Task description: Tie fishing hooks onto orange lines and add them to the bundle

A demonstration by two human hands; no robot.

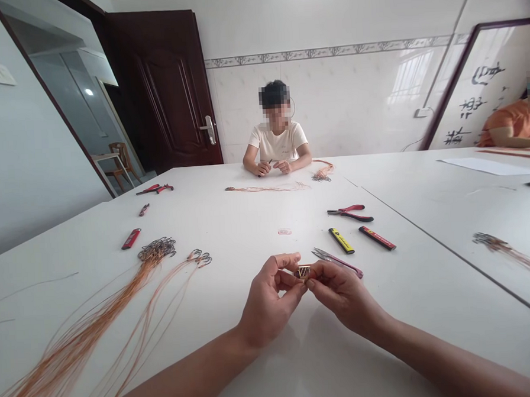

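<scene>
White, smooth worktop (248,223), a seam running diagonally across its right side. Dark brown panelled door (161,85) stands open beyond it. Across the worktop, a person in a cream short-sleeved T-shirt (280,141), both hands together near the far edge.

Near left: long bundle of thin orange lines (115,307), dark curved metal hooks massed at its far end. Just right of it, a smaller spread of similar lines, hooks (200,259) at the tip.

Left hand (270,299): grip closed, thumb and fingers around the left side of the small piece. Right hand (341,289): grip closed, thumb and index pinching its right side. Fingertips of both nearly meet at the near edge.

Beyond the right hand: pink-handled metal snips (338,262); farther out, red-and-black-handled pliers (351,212), tips pointing left. Between these, a yellow-and-black lighter (341,240) and a red-and-black lighter (377,238), apart.

Smallest: the dark-and-gold patterned piece (302,272), raised above the worktop between the hands; exact form too small to tell.
</scene>
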